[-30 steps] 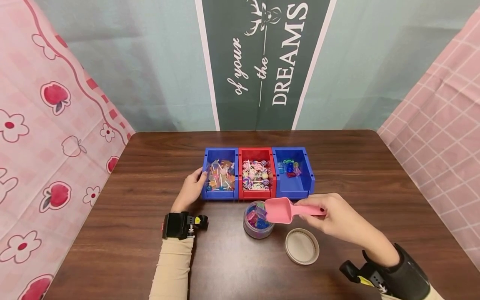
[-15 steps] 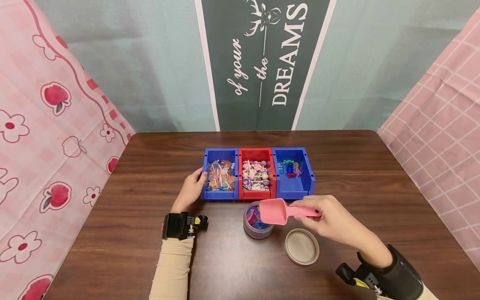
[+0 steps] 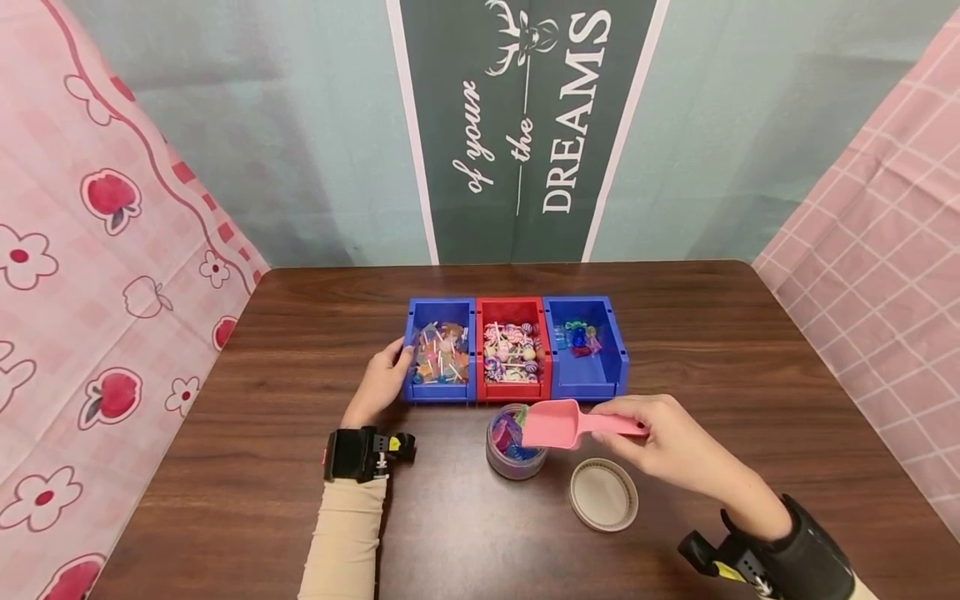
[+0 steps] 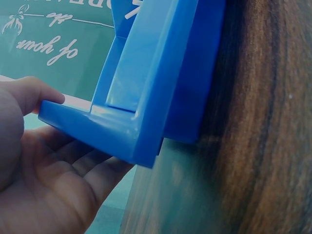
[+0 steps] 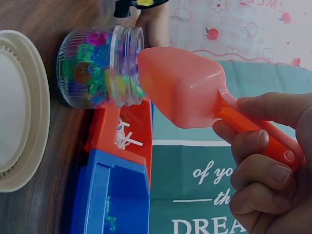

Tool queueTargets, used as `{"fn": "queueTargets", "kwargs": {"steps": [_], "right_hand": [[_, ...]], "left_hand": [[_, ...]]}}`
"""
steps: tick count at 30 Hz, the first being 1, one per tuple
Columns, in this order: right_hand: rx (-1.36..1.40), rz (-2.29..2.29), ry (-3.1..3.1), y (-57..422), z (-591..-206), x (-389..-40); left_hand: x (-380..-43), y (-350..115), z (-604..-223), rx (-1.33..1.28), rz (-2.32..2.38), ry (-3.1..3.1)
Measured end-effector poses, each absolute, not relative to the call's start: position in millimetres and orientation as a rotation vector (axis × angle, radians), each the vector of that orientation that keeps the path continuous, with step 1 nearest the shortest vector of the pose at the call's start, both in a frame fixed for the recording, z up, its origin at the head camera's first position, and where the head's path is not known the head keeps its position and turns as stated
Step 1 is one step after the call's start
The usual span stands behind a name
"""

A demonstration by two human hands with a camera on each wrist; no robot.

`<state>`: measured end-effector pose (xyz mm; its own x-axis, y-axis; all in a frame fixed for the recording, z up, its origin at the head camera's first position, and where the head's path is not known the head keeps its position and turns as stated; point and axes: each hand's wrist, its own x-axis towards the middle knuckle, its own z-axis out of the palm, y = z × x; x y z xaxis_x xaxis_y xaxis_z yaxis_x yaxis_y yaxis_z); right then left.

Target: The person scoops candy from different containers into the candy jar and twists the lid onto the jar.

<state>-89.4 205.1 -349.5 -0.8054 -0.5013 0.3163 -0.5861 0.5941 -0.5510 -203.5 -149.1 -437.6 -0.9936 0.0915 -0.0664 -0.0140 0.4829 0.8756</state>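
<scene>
My right hand (image 3: 667, 437) grips the handle of a pink scoop (image 3: 553, 423). The scoop's front edge is over the mouth of a clear jar (image 3: 513, 468) full of colourful translucent pieces. A green piece shows at that edge. In the right wrist view the scoop (image 5: 183, 90) is seen from its underside, at the rim of the ribbed jar (image 5: 85, 68). My left hand (image 3: 378, 385) holds the outer wall of the left blue bin (image 3: 441, 392). In the left wrist view, the thumb lies over the top of the bin's wall (image 4: 92, 126), fingers outside it.
Joined to the left bin are a red bin (image 3: 513, 391) of small lollipops and a right blue bin (image 3: 588, 387) with several translucent pieces. A round lid (image 3: 603, 496) lies on the wooden table (image 3: 262, 467), right of the jar. Printed curtains surround the table's back and sides.
The scoop moved left over the jar, then slightly back right. A lilac piece at its edge no longer shows, and a green one does. My left hand stayed on the bin.
</scene>
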Motion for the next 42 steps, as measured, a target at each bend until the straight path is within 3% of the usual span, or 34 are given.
{"fn": "queueTargets", "kwargs": {"steps": [28, 42], "right_hand": [[0.836, 0.861, -2.804, 225, -354, -87], [0.481, 0.811, -2.808, 233, -359, -108]], "left_hand": [[-205, -150, -443, 0.096, 1.569, 2.625], [-203, -149, -440, 0.075, 1.563, 2.614]]}}
